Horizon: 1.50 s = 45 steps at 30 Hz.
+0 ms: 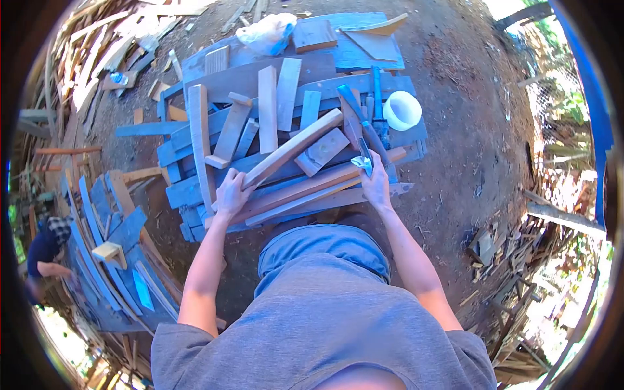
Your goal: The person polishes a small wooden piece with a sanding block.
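Observation:
My left hand [231, 193] is closed around the near end of a squared wooden bar [296, 146], which slants up to the right over the workbench. My right hand [376, 183] grips a narrow dark tool [364, 148] with a crumpled whitish piece [362, 162] at its base; its exact kind is hard to make out. Between the hands, a short wooden block [322, 152] lies on the boards. Below the bar runs a long reddish plank [299, 190]. A hammer [370, 127] and another blue-looking tool [377, 97] lie just beyond my right hand.
A white bucket [402, 110] stands at the bench's right edge. Several wood pieces [267, 107] cover the bench [383, 55], with a plastic bag [268, 34] at the far side. At left, another person [47, 253] is beside a second bench [97, 315]. Scrap wood [494, 250] lies at right.

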Motion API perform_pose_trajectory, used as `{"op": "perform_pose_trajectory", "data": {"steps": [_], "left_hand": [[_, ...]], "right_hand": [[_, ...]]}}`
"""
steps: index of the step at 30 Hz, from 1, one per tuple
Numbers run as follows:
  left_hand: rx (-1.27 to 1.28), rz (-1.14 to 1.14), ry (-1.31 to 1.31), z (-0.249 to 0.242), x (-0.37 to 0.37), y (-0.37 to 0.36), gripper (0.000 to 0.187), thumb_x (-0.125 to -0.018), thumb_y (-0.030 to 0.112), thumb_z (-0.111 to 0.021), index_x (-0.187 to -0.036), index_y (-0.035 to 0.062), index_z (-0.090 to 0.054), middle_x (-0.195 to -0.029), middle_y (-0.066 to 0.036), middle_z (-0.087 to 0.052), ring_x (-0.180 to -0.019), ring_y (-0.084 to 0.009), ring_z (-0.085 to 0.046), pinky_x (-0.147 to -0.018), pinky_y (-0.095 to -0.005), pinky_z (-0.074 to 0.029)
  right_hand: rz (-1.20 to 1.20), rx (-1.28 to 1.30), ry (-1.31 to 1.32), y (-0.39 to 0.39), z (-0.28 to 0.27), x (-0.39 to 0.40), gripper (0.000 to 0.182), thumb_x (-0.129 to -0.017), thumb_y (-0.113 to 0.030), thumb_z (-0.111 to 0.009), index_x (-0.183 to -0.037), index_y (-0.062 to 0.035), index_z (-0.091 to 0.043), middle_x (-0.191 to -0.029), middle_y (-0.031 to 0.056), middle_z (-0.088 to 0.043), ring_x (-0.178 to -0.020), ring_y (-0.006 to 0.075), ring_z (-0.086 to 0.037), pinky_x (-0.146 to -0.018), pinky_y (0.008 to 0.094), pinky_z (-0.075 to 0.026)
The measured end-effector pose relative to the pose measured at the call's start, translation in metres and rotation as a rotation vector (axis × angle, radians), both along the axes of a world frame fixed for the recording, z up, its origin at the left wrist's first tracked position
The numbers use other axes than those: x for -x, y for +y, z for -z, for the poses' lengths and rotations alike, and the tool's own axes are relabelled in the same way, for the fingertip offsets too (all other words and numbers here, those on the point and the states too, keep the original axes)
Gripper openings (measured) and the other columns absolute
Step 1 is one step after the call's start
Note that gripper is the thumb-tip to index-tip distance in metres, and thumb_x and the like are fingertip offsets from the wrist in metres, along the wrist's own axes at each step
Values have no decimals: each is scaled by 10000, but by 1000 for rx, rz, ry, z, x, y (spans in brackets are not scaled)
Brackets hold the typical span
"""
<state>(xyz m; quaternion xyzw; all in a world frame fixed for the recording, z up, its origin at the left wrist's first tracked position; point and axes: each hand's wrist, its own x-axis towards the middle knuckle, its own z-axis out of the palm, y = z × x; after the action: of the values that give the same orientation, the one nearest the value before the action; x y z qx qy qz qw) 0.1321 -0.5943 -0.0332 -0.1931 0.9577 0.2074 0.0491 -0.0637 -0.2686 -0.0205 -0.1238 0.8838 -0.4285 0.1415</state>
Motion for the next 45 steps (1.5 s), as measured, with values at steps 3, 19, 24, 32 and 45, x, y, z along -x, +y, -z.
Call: {"op": "perform_pose_trajectory", "data": {"steps": [3,19,24,32,45], "left_hand": [[-87,-74,41,-24,-12,-1,331,-755,279,-776,-966,78,-619,-936,-94,-566,-847,-346,-605,-690,-440,-503],[-443,-737,218,-5,-64,44,626,-859,346,-703,-1268,-40,-428,-1113,-207,-597,-1011,-304,-603,-886,-389,-462],[-52,-604,13,-8,-59,48,764,-811,279,-725,-1389,-13,-319,-1261,-226,-456,-1130,-409,-529,-891,-479,-476],[11,-541,35,-12,-52,58,864,-809,220,-719,-1479,28,-208,-1283,-216,-405,-1176,-421,-478,-883,-494,-480],[309,-321,52,-48,16,98,721,-824,136,-688,-1459,71,-352,-1376,-214,-376,-1268,-398,-374,-1056,-488,-311]], "right_hand": [[55,32,78,-8,-1,6,497,-861,-53,-620,-1326,-77,-444,-1162,223,-583,-1077,406,-591,-911,436,-468],[9,-124,260,-34,24,35,478,-970,-297,-531,-1392,-92,-434,-979,207,-543,-923,390,-558,-824,449,-460],[169,-31,321,-6,18,50,357,-1000,-251,-474,-1303,-64,-497,-1078,204,-603,-997,395,-564,-892,452,-440],[153,-199,179,24,34,76,420,-970,-337,-519,-1322,-110,-499,-1051,210,-598,-1045,401,-542,-945,473,-404],[-30,-91,80,24,46,85,432,-961,-218,-511,-1359,-51,-491,-1305,258,-425,-1193,420,-447,-990,492,-391]]}}
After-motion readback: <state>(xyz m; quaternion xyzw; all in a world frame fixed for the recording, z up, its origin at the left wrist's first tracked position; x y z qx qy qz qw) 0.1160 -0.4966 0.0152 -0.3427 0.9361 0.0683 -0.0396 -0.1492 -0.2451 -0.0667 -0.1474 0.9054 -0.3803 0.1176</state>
